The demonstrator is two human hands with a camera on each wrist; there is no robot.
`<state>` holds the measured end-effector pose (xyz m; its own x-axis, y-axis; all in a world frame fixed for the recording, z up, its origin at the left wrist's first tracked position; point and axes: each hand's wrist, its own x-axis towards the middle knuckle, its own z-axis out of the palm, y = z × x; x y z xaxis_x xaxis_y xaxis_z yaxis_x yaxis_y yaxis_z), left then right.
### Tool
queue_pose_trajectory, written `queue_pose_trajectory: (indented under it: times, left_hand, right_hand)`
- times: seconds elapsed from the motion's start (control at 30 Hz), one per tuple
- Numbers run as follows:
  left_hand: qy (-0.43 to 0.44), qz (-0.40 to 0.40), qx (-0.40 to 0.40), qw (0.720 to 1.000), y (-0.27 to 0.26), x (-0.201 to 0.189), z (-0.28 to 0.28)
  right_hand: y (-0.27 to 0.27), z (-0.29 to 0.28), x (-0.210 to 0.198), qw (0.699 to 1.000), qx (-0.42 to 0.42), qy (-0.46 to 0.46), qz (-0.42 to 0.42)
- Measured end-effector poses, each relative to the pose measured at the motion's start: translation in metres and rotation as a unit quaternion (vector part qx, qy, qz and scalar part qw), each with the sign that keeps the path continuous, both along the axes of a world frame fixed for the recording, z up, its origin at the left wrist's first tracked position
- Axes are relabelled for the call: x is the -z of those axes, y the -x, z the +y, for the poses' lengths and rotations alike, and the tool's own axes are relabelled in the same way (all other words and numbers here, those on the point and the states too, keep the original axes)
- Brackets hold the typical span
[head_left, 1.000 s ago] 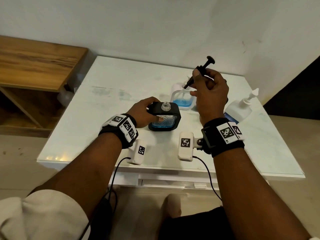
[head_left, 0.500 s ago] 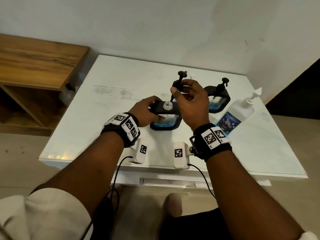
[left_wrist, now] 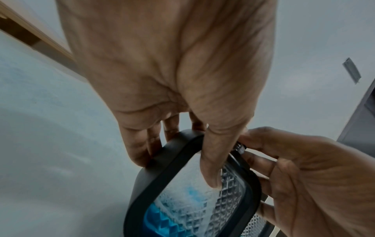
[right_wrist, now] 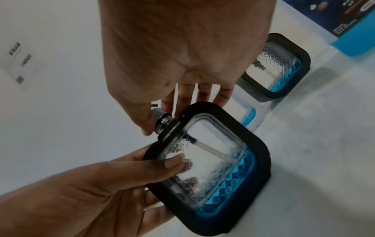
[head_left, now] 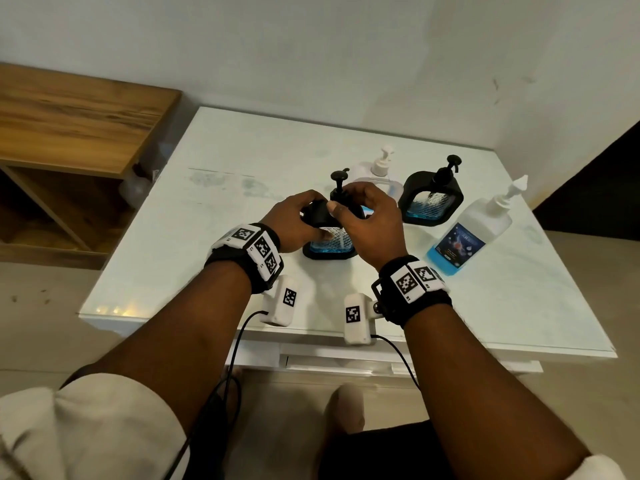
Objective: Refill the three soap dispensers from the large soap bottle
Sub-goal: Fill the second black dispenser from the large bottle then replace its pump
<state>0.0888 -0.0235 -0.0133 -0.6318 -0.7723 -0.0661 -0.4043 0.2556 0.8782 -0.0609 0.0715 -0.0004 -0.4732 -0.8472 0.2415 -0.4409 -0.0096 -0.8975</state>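
A black-framed glass dispenser (head_left: 329,245) (right_wrist: 213,160) stands near the table's front middle with a low layer of blue soap. My left hand (head_left: 294,223) (left_wrist: 178,144) grips its upper left corner, thumb on the glass. My right hand (head_left: 363,216) (right_wrist: 162,115) pinches the collar of the black pump (head_left: 338,183) (right_wrist: 162,120) seated in its neck; the pump tube runs inside the glass. A second black dispenser (head_left: 431,199) with its pump on stands back right, a white-framed one (head_left: 379,171) behind the hands. The large soap bottle (head_left: 469,235) leans at right.
The white table (head_left: 485,306) meets the wall at the back. A wooden shelf unit (head_left: 69,133) stands to its left. My knee (head_left: 346,407) shows below the front edge, and cables hang from the wrist cameras.
My right hand brought the black pump down from mid-air and set it into the near dispenser's neck. The left hand kept its hold on the dispenser's corner.
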Motion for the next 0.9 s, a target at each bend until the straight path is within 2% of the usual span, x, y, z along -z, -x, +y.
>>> queue_pose_trajectory:
  times: [0.2, 0.47, 0.73, 0.9]
  left_hand:
    - [0.008, -0.005, 0.001, 1.0, -0.0001, 0.0008, 0.0007]
    - [0.005, -0.005, 0.002, 1.0, -0.0006, 0.0003, -0.0003]
    - [0.002, -0.002, 0.003, 1.0, -0.0011, -0.0037, 0.0054]
    - [0.006, 0.005, 0.001, 1.0, -0.0009, -0.0021, 0.0063]
  right_hand:
    - [0.0001, -0.0007, 0.0062, 1.0, 0.015, -0.012, 0.016]
    - [-0.0002, 0.0023, 0.0026, 1.0, -0.019, -0.011, 0.01]
    - [0.0024, 0.0023, 0.0063, 0.999, -0.009, -0.017, 0.028]
    - [-0.0034, 0.0032, 0.0103, 0.999, 0.012, 0.029, -0.039]
